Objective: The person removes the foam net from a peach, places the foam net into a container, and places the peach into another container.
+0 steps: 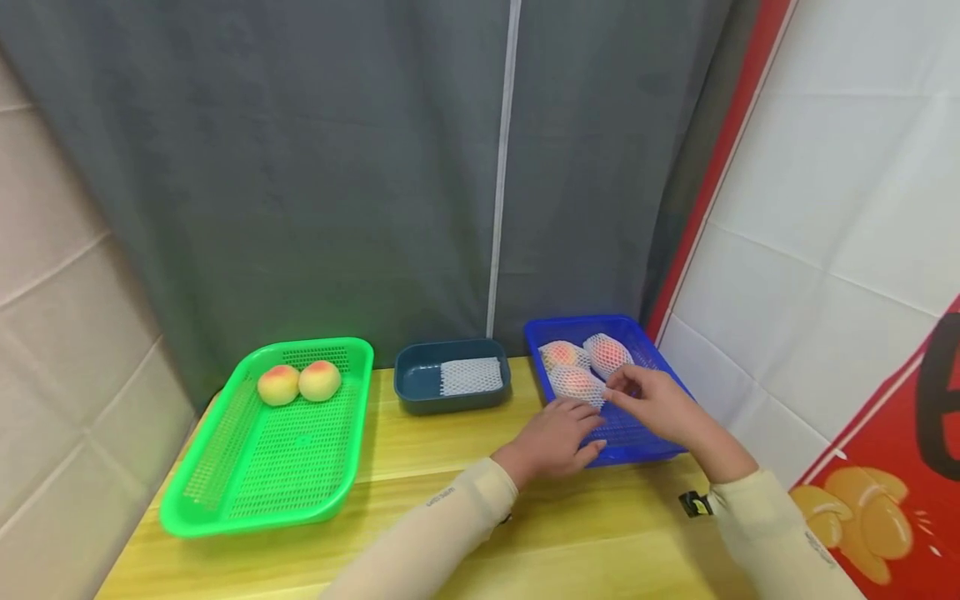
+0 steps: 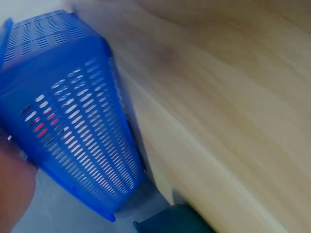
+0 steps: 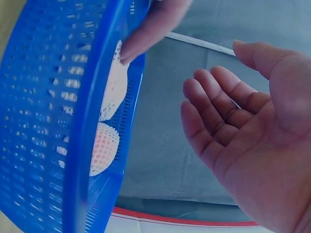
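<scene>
Bright head view; left wrist view soft, tabletop (image 2: 223,92) perhaps motion-blurred.

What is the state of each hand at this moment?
Left hand: open, close to a net-wrapped peach.
Right hand: open, holding nothing.

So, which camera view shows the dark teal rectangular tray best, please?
The head view: the dark teal tray is whole and unobstructed there, with white foam netting inside. The left wrist view shows only a cut-off part at the bottom; the right wrist view, nothing of it.

Head dn, wrist cams nr, sharing blue basket (image 1: 637,454).
</scene>
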Demonstrator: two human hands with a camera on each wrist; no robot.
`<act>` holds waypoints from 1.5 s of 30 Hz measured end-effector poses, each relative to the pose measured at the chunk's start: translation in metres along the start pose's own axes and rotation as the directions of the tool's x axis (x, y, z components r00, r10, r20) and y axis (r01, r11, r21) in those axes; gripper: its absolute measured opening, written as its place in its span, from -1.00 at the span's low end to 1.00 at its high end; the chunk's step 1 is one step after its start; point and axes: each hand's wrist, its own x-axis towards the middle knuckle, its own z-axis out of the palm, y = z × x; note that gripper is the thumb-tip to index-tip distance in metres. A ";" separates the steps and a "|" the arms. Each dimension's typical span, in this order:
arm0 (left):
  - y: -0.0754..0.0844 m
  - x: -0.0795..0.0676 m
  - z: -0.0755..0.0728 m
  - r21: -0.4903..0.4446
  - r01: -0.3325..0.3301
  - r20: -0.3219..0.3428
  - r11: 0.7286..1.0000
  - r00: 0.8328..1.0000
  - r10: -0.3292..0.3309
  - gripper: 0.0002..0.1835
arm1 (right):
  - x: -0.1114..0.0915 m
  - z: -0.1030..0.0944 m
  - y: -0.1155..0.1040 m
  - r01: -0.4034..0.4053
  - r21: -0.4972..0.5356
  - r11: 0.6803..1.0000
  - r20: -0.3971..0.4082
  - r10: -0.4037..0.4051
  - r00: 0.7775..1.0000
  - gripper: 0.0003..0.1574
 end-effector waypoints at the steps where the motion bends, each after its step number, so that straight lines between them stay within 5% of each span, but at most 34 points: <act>1: 0.000 0.001 0.002 0.018 0.001 0.005 1.000 1.000 -0.002 -0.41 | 0.003 -0.001 0.001 0.006 0.001 1.000 0.006 -0.006 1.000 -0.83; 14: 0.000 0.002 0.006 0.082 0.000 0.003 0.997 1.000 -0.001 -0.40 | 0.065 -0.002 0.022 0.061 -0.089 0.994 0.125 -0.050 0.991 -0.80; 19: 0.000 0.001 0.006 0.088 0.006 -0.002 0.996 1.000 -0.006 -0.43 | 0.096 0.005 0.028 0.093 -0.189 0.978 0.219 -0.050 0.974 -0.54; 29: 0.003 0.004 0.008 0.072 0.013 0.021 0.997 1.000 -0.015 -0.43 | 0.125 0.030 0.038 0.062 -0.370 0.927 0.436 0.115 0.893 -0.13; 38: 0.003 0.006 0.013 0.082 0.016 0.023 0.997 1.000 -0.018 -0.44 | 0.130 0.055 0.044 0.038 -0.410 0.911 0.514 0.197 0.835 -0.01; 45: 0.003 0.007 0.018 0.117 0.020 -0.020 0.993 1.000 -0.017 -0.47 | 0.135 0.069 0.051 0.007 -0.400 0.916 0.542 0.231 0.808 0.29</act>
